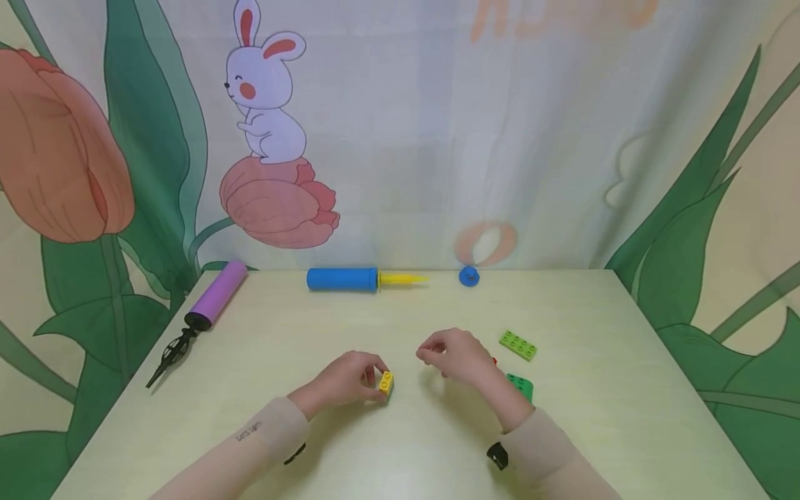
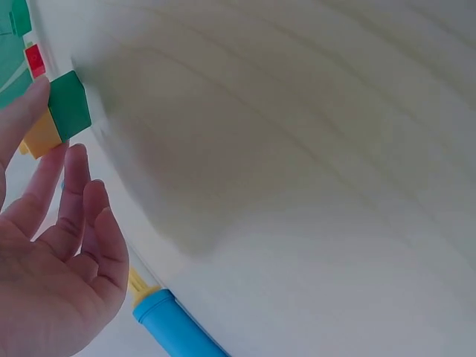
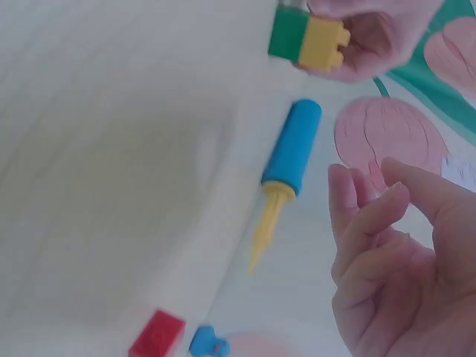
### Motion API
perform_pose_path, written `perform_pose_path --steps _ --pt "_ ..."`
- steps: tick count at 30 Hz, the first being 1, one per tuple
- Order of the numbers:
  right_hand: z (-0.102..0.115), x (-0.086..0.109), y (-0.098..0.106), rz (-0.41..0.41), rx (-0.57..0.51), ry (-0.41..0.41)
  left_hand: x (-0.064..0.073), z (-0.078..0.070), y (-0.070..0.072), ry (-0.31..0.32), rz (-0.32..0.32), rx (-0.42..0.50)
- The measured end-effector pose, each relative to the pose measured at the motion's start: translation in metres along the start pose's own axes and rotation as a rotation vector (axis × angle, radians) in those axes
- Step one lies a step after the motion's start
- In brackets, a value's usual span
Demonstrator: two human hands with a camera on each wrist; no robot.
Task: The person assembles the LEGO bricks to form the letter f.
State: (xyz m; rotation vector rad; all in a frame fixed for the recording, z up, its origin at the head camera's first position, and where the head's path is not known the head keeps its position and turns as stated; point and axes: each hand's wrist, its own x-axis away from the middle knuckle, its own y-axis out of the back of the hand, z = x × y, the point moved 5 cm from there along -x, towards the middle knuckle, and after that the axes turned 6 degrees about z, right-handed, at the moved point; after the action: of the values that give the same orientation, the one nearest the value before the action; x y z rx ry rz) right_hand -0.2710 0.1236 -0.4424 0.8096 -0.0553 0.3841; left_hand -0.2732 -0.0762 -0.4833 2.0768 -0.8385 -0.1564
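Observation:
My left hand [image 1: 346, 378] pinches a small stack between thumb and fingers, just above or on the table. The stack is a yellow toy brick [image 1: 387, 380] on top of a green toy brick [image 2: 71, 105]. To its right, my right hand [image 1: 459, 355] hovers over the table with loosely bent fingers. In the right wrist view its fingers [image 3: 372, 223] hold nothing. A red brick [image 3: 158, 335] lies near the right hand, mostly hidden by it in the head view. A green brick [image 1: 520, 386] is partly behind the right forearm.
A lime brick [image 1: 518, 345] lies right of the right hand. Along the back edge are a blue hand pump [image 1: 342, 279] with a yellow nozzle and a small blue round piece [image 1: 469, 276]. A purple pump [image 1: 219, 292] with a black nozzle lies at the left edge.

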Motion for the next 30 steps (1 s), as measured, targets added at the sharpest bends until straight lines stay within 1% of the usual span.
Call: perform_pose_path --steps 2,6,9,11,13,15,19,25,30 --pt "-0.003 0.004 0.008 -0.04 -0.016 0.002 0.002 0.0 -0.001 0.002 0.002 0.007" --pt "-0.013 0.015 0.029 -0.131 -0.033 -0.01 0.004 0.0 -0.001 -0.018 0.005 0.011" --pt "-0.021 0.024 0.046 -0.196 0.016 -0.028 0.004 -0.001 0.0 -0.039 0.003 0.002" --pt "-0.028 0.029 0.056 -0.221 0.04 -0.045 0.004 0.0 0.0 -0.046 -0.002 -0.007" --pt "-0.034 0.034 0.065 -0.228 0.049 -0.059 0.003 0.0 0.001 -0.048 -0.006 -0.011" --pt "-0.042 0.038 0.073 -0.23 0.029 -0.076 0.003 0.001 0.0 -0.049 -0.008 -0.013" --pt "-0.064 0.042 0.086 -0.234 0.009 -0.108 0.002 0.001 0.001 -0.044 -0.007 -0.008" --pt "-0.097 0.041 0.099 -0.221 -0.039 -0.16 0.002 0.001 0.0 -0.025 0.0 -0.002" --pt "-0.117 0.043 0.107 -0.217 -0.015 -0.225 0.002 0.001 -0.001 -0.028 0.0 -0.004"
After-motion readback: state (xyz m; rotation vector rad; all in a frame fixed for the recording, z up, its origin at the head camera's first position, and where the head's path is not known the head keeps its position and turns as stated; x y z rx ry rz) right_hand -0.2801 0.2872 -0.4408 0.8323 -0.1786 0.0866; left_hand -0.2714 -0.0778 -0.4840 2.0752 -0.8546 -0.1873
